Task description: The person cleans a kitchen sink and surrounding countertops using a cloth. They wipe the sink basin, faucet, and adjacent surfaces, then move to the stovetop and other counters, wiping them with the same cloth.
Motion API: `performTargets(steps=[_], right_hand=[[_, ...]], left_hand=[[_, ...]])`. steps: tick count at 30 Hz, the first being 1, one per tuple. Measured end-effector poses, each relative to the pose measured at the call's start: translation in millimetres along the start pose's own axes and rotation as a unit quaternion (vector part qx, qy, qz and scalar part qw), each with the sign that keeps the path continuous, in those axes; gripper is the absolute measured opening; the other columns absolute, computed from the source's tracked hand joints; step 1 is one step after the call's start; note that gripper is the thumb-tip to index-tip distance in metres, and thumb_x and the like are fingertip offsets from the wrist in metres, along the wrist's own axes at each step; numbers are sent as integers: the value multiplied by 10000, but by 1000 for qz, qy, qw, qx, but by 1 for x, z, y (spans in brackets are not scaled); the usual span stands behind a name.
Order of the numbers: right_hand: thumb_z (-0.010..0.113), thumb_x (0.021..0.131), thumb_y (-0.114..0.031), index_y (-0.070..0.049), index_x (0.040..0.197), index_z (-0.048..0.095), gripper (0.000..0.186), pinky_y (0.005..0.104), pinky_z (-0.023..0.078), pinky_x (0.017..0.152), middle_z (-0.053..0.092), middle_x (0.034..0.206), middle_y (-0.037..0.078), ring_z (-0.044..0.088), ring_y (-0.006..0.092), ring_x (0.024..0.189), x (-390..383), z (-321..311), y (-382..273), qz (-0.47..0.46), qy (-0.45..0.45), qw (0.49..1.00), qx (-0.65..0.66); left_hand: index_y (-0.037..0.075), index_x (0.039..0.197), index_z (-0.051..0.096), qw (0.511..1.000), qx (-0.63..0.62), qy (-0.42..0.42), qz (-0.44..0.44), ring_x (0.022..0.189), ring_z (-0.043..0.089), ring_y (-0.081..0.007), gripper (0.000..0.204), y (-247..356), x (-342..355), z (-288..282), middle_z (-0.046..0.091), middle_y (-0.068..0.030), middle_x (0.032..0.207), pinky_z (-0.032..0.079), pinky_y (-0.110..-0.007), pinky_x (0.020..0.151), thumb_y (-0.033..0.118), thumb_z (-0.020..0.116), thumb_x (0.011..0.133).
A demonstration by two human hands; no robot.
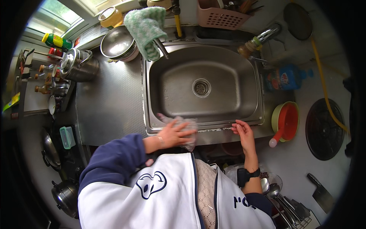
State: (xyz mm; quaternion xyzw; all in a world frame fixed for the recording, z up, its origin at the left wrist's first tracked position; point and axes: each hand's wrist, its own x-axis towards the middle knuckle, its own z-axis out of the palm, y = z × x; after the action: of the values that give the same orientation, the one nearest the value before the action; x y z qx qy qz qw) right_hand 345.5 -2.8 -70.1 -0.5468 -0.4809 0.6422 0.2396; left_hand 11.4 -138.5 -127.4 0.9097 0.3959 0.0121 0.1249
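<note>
A bunched, pale greyish cloth point(190, 144) lies on the front edge of the stainless-steel sink point(228, 84). Pressed down over it is my left hand point(173, 134), its fingers spread across the fabric and holding it against the metal; part of the cloth shows beyond the fingertips. My right hand point(246, 135) is by the sink's front right corner, fingers loosely bent and a little apart, nothing in them. Its fingertips are close to the rim, but I cannot tell whether they touch. In the basin there is only a round drain strainer point(201, 88).
A green-and-white towel point(146, 28) drapes over the spout behind the sink. Metal bowls point(117, 42) and a lidded steel pot point(80, 65) stand on the left counter point(110, 91). At right are a blue bottle point(288, 77) and a red dipper point(288, 122) in a green basin point(275, 118).
</note>
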Motion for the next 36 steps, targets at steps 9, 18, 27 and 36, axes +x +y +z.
performTargets(steps=[9,18,27,36], right_hand=[[534,986,-169,-12,1237,542,296,257,504,806,655,1072,104,638,146,927,-3,-17,0,-19,3,1000,-13],[536,988,-185,-36,1227,551,283,243,514,753,659,1037,77,642,132,866,29,9,-6,13,-43,999,-21],[546,977,-163,-15,1187,567,257,247,513,749,669,1009,87,645,133,847,33,74,-30,22,-96,992,-81],[553,975,-177,-19,1204,556,279,245,520,761,661,1031,92,648,136,861,8,122,-55,0,-97,988,-117]], left_hand=[[344,1192,602,987,-25,101,122,1430,240,-272,328,35,174,35,371,38,1502,270,-582,1078,389,544,873],[228,1294,532,973,-88,60,-204,1329,411,-259,399,11,-187,3,442,-62,1437,332,-450,1084,231,542,895],[111,1385,445,459,-1,181,-870,1321,391,-333,510,-182,-332,17,362,-155,1476,363,-452,1044,408,363,979],[184,1291,535,873,-69,254,-412,1354,393,-254,376,-80,-82,11,442,-65,1439,327,-416,1093,273,525,926]])
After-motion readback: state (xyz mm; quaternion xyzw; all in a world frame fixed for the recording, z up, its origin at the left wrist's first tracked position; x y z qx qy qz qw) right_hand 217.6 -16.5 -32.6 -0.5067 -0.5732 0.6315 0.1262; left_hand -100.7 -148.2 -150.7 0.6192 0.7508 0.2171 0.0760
